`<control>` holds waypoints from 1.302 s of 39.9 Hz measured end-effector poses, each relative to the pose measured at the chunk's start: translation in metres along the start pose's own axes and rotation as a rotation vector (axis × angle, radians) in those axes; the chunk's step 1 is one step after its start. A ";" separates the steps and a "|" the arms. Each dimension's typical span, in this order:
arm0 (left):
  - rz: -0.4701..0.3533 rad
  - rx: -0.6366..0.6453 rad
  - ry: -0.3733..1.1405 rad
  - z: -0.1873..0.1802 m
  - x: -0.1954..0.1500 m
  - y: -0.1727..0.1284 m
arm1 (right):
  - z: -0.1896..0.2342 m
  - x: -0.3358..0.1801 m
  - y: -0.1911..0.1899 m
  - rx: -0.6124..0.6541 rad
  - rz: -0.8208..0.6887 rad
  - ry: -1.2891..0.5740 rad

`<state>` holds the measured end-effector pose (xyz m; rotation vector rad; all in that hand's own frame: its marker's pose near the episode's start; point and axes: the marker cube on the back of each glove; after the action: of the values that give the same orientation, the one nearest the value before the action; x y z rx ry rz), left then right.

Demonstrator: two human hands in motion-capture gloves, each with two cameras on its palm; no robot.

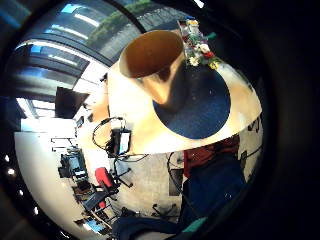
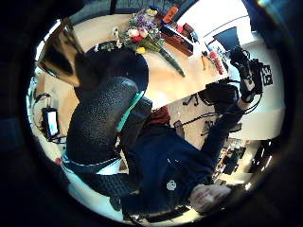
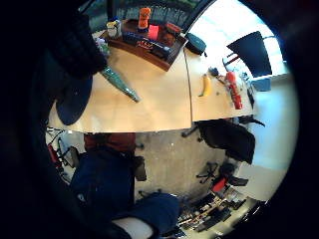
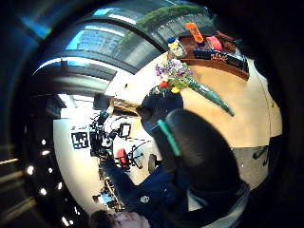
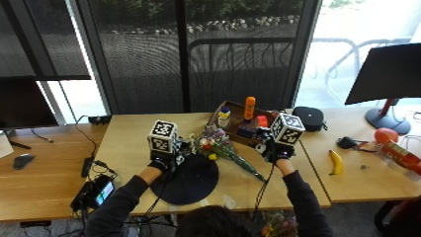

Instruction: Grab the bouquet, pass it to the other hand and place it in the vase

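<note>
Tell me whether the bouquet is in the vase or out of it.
Out. The bouquet lies flat on the table, beside the dark round mat; the gold vase stands empty on the mat.

vase (image 5: 172,148) mostly behind left hand (image 5: 162,159)

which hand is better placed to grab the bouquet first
Probably the right hand: the bouquet lies with its stem end pointing toward it, while the left hand sits by the blooms over the dark mat.

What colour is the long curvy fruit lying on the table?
The banana is yellow, seen best in the outside view.
</note>
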<state>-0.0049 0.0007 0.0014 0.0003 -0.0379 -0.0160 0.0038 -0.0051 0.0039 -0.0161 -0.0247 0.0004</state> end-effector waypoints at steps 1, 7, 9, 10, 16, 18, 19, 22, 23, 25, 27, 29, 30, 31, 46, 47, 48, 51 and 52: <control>-0.002 -0.001 -0.004 0.000 -0.001 0.001 | 0.000 0.001 0.000 -0.002 0.000 -0.006; -0.013 -0.007 -0.028 0.002 -0.005 0.005 | 0.005 0.008 -0.005 0.013 0.004 -0.050; -0.017 -0.014 -0.021 0.005 -0.007 0.004 | 0.006 0.011 -0.007 0.016 0.002 -0.056; -0.019 -0.017 -0.015 0.006 -0.008 0.004 | 0.008 0.013 -0.010 0.016 0.002 -0.058; -0.021 -0.018 0.011 0.009 -0.009 0.003 | 0.015 0.015 -0.016 0.018 -0.006 -0.069; -0.024 -0.011 0.001 0.010 -0.011 0.003 | 0.014 0.013 -0.012 0.019 0.000 -0.071; -0.027 -0.005 -0.007 0.011 -0.011 0.003 | 0.014 0.012 -0.011 0.018 0.002 -0.071; -0.039 0.015 -0.031 0.012 -0.014 0.002 | 0.014 0.010 -0.008 0.011 0.005 -0.068; -0.043 0.019 -0.034 0.012 -0.014 0.002 | 0.012 0.010 -0.006 0.009 0.004 -0.066; -0.045 0.021 -0.031 0.010 -0.013 0.004 | 0.009 0.007 0.000 0.010 0.007 -0.058; -0.040 0.020 -0.021 0.008 -0.011 0.008 | 0.005 0.006 0.004 0.017 0.015 -0.043; -0.035 0.022 -0.010 0.006 -0.010 0.010 | 0.002 0.006 0.006 0.019 0.030 -0.015; -0.033 0.026 -0.006 0.006 -0.009 0.011 | 0.000 0.006 0.007 0.017 0.040 0.001; -0.031 0.031 -0.003 0.006 -0.009 0.011 | -0.001 0.005 0.007 0.011 0.052 0.017; -0.066 0.033 0.077 0.001 -0.022 0.003 | 0.000 -0.004 -0.042 -0.059 0.219 0.056; -0.059 0.030 0.090 0.000 -0.021 0.004 | 0.001 -0.005 -0.043 -0.056 0.230 0.054; -0.051 0.026 0.104 -0.002 -0.019 0.006 | 0.001 -0.007 -0.044 -0.048 0.239 0.054; -0.028 0.010 0.134 -0.007 -0.013 0.015 | 0.012 -0.005 -0.051 -0.033 0.271 0.062; -0.020 0.007 0.139 -0.007 -0.011 0.016 | 0.021 0.000 -0.057 -0.042 0.288 0.061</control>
<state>-0.0155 0.0167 -0.0058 0.0090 0.1015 -0.0363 0.0032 -0.0619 0.0262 -0.0614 0.0385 0.2873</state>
